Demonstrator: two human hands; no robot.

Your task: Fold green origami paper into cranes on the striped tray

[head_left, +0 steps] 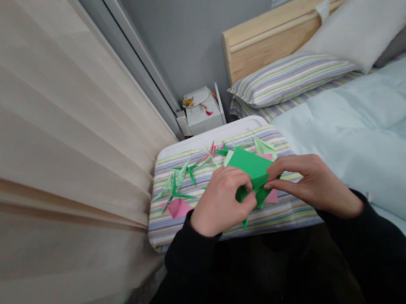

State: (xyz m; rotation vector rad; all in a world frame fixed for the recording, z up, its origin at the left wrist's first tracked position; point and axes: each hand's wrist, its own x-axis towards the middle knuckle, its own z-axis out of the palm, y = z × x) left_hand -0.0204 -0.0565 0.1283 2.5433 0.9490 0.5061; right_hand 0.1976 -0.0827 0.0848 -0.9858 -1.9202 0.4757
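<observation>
Partly hidden by your curled left hand gripping it, the green origami paper is above the bench; your right hand pinches its right side, thumb against forefinger. Its panel slants from far left to near right.

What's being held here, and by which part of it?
Folded green paper: left hand on its near-left side, right hand pinching its right edge.

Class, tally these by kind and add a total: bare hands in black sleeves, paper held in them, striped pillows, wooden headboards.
Bare hands: 2 (left hand, right hand)
Held green folded paper: 1
Striped oblong fabric pillow: 1
Pale wooden headboard: 1
Total: 5
</observation>
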